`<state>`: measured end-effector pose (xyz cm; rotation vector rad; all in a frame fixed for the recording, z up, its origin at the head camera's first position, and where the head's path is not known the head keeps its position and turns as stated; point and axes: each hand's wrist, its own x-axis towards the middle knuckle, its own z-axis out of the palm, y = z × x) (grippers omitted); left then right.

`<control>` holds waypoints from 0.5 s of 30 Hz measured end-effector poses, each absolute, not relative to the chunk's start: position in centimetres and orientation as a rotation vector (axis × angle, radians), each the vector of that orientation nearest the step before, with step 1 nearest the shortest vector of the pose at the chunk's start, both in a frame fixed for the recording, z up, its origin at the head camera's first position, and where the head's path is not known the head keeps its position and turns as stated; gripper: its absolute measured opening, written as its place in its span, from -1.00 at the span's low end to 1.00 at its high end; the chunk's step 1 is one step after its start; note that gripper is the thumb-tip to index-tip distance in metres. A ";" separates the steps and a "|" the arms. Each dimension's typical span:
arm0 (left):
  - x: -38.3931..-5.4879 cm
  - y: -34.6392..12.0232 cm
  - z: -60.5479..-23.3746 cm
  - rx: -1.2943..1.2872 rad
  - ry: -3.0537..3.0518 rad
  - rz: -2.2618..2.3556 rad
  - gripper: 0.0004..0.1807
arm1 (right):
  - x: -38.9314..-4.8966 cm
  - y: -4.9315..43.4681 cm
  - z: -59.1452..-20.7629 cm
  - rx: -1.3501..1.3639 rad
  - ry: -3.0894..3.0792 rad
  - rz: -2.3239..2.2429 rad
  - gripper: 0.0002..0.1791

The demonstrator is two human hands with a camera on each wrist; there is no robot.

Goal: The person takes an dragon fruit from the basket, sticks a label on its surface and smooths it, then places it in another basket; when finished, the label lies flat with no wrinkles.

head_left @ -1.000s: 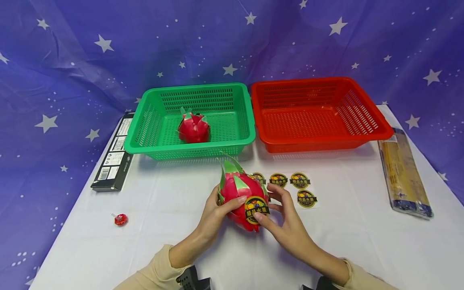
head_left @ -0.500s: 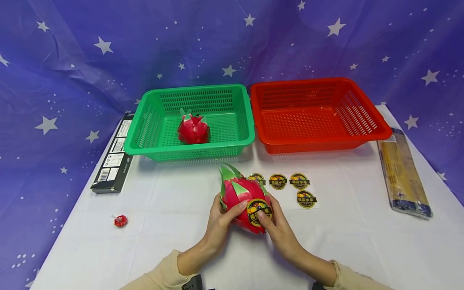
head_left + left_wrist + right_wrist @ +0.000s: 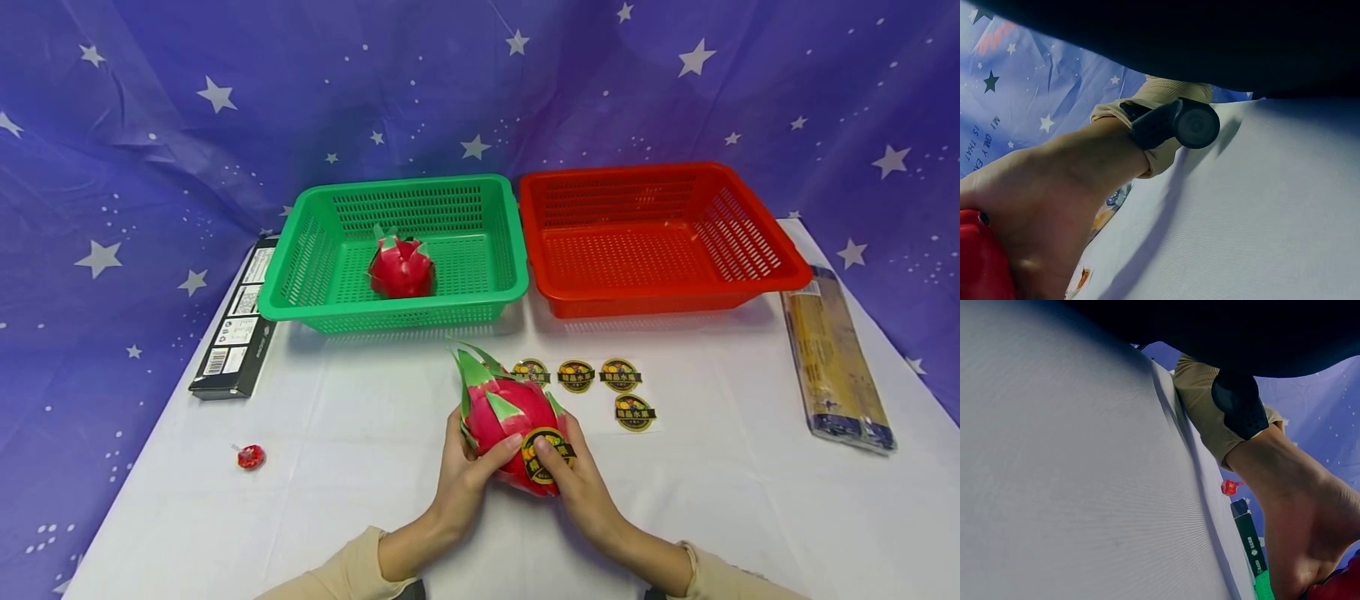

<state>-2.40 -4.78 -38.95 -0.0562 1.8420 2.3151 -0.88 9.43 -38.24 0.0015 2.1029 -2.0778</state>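
Your left hand (image 3: 463, 487) and right hand (image 3: 587, 492) clasp the dragon fruit (image 3: 510, 415), right thumb (image 3: 551, 457) on its sticker (image 3: 534, 469). Probably light, firm, slick; hold its sides, not the leaf tips (image 3: 472, 368).

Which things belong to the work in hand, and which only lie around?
Likely in the work:
held dragon fruit
its label
spare labels
green basket, another dragon fruit
perhaps red basket

Probably lying around:
red object
black box
yellowish packet
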 end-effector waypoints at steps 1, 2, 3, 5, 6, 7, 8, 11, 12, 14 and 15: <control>-2.4 -4.8 -38.9 -0.054 1.832 2.323 -0.25 | -0.9 9.4 -38.2 0.011 2.111 -2.072 -0.52; -2.3 -4.8 -38.9 -0.051 1.823 2.327 -0.24 | -0.9 9.4 -38.2 0.019 2.119 -2.066 -0.52; -2.3 -4.8 -38.9 -0.045 1.817 2.329 -0.24 | -1.0 9.4 -38.2 0.020 2.128 -2.063 -0.52; -2.3 -4.8 -38.9 -0.027 1.809 2.323 -0.24 | -1.0 9.4 -38.2 0.028 2.146 -2.057 -0.52; -2.3 -4.8 -38.9 -0.018 1.810 2.315 -0.25 | -1.1 9.4 -38.2 0.023 2.160 -2.053 -0.52; -2.3 -4.8 -38.9 -0.009 1.816 2.303 -0.26 | -1.1 9.5 -38.2 0.013 2.168 -2.053 -0.51; -2.3 -4.9 -38.9 -0.001 1.823 2.290 -0.27 | -1.1 9.5 -38.1 0.000 2.175 -2.056 -0.51; -2.4 -5.0 -38.8 0.019 1.843 2.260 -0.29 | -1.2 9.6 -38.0 -0.040 2.199 -2.057 -0.48; -2.5 -5.0 -38.8 0.018 1.848 2.253 -0.30 | -1.3 9.6 -38.0 -0.054 2.201 -2.060 -0.48; -2.6 -5.1 -38.6 0.012 1.846 2.250 -0.30 | -1.3 9.7 -37.9 -0.073 2.212 -2.059 -0.47; -2.6 -5.1 -38.6 0.006 1.843 2.251 -0.30 | -1.3 9.8 -37.9 -0.080 2.220 -2.057 -0.46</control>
